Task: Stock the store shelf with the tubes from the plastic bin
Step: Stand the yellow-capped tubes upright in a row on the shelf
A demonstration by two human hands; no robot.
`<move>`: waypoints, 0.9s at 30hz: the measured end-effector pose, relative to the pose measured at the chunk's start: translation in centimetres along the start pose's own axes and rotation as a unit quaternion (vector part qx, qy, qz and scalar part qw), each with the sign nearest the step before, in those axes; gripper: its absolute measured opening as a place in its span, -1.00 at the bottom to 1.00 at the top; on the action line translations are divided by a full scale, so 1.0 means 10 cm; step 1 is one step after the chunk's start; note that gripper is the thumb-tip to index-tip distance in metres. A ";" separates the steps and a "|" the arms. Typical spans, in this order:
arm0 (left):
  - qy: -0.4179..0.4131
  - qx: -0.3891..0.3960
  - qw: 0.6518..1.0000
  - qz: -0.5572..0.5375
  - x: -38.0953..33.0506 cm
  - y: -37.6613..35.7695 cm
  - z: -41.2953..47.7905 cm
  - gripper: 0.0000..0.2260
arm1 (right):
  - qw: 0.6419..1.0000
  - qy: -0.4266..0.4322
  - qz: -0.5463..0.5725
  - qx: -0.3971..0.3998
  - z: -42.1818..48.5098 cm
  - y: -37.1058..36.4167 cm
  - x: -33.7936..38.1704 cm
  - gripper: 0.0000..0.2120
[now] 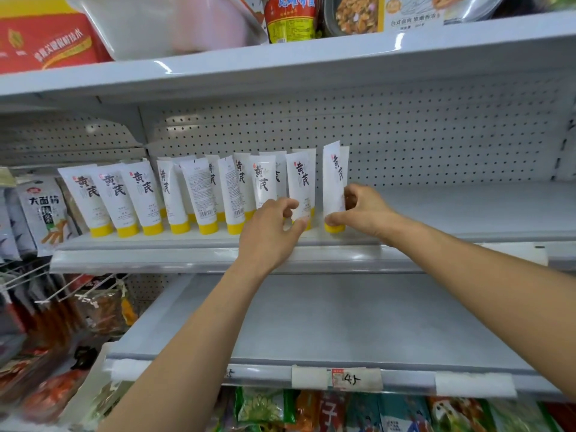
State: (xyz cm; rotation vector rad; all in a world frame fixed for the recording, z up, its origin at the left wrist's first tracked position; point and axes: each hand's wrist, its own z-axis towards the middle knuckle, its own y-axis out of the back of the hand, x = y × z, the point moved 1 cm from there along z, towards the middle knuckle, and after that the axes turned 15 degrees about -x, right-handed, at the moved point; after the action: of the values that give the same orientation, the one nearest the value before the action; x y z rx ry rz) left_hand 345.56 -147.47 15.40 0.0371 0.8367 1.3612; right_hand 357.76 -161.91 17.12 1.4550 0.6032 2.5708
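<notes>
Grey metal store shelving (pixel 467 210) stands against a white perforated back panel (pixel 436 135), overhead light glinting off the upper shelf edge (pixel 311 57). The lower shelf (pixel 343 319) carries paper price tags (pixel 355 379) on its near rail, with snack packets (pixel 99 310) on wire hooks at left and bagged goods (pixel 265 406) beneath. Jars and boxed foods (pixel 290 20) crowd the top.

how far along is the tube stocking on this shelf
Done: a row of yellow-capped tubes stands cap-down on the left part of the shelf. In hand: the right hand grips the rightmost tube, and the left hand pinches the neighbouring tube. Left: the shelf's right part is bare; how many tubes remain to be stocked does not show.
</notes>
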 end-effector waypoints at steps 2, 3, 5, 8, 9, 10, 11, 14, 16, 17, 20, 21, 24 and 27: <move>-0.031 0.000 0.999 0.043 0.04 0.00 -0.01 -0.68 | 1.000 -0.005 -0.026 -0.013 0.04 -0.02 -0.06 -0.60; -0.042 0.001 0.997 0.058 0.06 0.00 0.00 -0.68 | 0.999 -0.006 -0.041 -0.018 0.05 -0.03 -0.08 -0.63; -0.053 0.006 0.996 0.074 0.08 0.00 0.01 -0.69 | 0.998 -0.011 -0.060 -0.025 0.08 -0.04 -0.11 -0.66; -0.060 0.012 0.995 0.083 0.10 0.00 0.02 -0.69 | 0.997 -0.017 -0.065 -0.031 0.11 -0.06 -0.16 -0.68; -0.060 0.013 0.995 0.083 0.11 0.00 0.03 -0.69 | 0.997 -0.018 -0.069 -0.031 0.12 -0.07 -0.16 -0.69; -0.059 0.013 0.995 0.081 0.12 0.00 0.03 -0.70 | 0.997 -0.019 -0.072 -0.030 0.13 -0.08 -0.17 -0.69; -0.057 0.014 0.995 0.078 0.13 0.00 0.03 -0.70 | 0.997 -0.020 -0.074 -0.028 0.14 -0.09 -0.16 -0.68; -0.055 0.025 0.995 0.078 0.15 -0.04 0.04 -0.71 | 0.997 -0.015 -0.078 -0.022 0.14 -0.11 -0.14 -0.69; -0.057 0.034 0.994 0.082 0.16 -0.07 0.04 -0.71 | 0.996 -0.014 -0.083 -0.020 0.13 -0.12 -0.12 -0.69; -0.058 0.038 0.994 0.083 0.16 -0.08 0.04 -0.71 | 0.996 -0.018 -0.086 -0.018 0.12 -0.12 -0.10 -0.69; -0.062 0.035 0.994 0.081 0.17 -0.07 -0.01 -0.71 | 0.995 -0.028 -0.097 -0.021 0.03 -0.09 -0.06 -0.64; -0.060 0.030 0.995 0.077 0.16 -0.06 -0.04 -0.71 | 0.994 -0.029 -0.098 -0.037 -0.02 -0.06 -0.05 -0.58; -0.040 0.009 0.998 0.044 0.15 -0.01 -0.19 -0.73 | 0.993 -0.002 -0.069 -0.098 -0.23 0.04 -0.02 -0.52; -0.026 -0.026 0.999 0.000 0.11 0.06 -0.41 -0.76 | 0.990 0.077 -0.071 -0.098 -0.53 0.11 -0.02 -0.61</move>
State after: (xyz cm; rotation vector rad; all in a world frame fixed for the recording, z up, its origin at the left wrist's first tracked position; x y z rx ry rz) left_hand 342.79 -148.16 12.19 0.0322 0.7562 1.3767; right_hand 353.49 -164.42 14.97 1.1199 0.4399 2.5632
